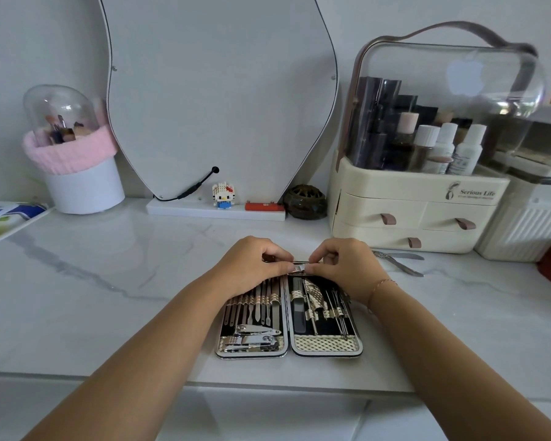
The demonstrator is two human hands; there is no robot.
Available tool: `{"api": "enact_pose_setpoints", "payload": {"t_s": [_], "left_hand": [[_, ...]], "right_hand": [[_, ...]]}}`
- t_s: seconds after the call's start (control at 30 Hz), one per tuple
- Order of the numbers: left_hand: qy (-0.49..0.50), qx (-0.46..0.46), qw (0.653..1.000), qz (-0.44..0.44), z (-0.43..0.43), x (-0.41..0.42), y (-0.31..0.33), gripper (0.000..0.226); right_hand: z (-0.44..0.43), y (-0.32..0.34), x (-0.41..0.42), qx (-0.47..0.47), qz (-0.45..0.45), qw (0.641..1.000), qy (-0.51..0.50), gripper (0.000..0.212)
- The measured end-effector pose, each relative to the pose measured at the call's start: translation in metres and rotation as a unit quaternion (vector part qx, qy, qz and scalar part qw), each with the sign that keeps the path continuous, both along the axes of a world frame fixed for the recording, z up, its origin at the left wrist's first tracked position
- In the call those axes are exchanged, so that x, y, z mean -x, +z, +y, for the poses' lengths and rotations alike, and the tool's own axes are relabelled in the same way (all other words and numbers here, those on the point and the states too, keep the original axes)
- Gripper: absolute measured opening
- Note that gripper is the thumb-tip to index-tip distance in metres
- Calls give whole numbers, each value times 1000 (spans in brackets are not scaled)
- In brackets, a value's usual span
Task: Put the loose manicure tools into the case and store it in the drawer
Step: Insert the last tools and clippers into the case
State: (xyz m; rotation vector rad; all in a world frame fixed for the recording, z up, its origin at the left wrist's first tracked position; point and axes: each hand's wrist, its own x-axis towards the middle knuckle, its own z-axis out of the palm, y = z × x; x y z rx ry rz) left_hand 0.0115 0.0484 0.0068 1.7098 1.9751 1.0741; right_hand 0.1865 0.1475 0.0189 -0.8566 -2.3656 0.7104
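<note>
Marble worktop (109,281): fingers of left hand (252,265) and right hand (344,268) curl, both pinching a small metal tool (299,265) over the far edge of the open case (326,345). The case lies flat, black-lined, with gold straps and rows of steel tools. Fingertips hide the pinched tool's shape. Loose clippers (398,261) lie right, near the drawer organizer (404,241).

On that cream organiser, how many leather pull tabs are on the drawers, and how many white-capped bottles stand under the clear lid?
Pull tabs: 3
White-capped bottles: 3
Total: 6
</note>
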Motion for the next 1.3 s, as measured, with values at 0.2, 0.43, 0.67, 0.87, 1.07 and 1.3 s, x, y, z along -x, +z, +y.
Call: {"api": "enact_pose_setpoints", "payload": {"t_s": [0.2,0.43,0.67,0.87,1.07,1.3], "left_hand": [[6,4,1000,2,-1,0,0,17],[15,9,1000,0,2,-3,1,16],[40,4,999,-16,8,-5,4,11],[39,4,999,-34,9,-5,3,7],[10,11,999,-39,1,0,3,5],[1,-1,999,-36,0,2,6,4]], "right_hand": [[8,1,-8,11,-9,1000,2,9],[8,-2,-9,31,-21,999,9,4],[10,-4,-8,45,-5,999,10,5],[10,-4,-8,63,13,998,9,7],[33,12,-49,-11,44,983,-180,4],[53,5,-104,25,-78,968,-236,12]]}}
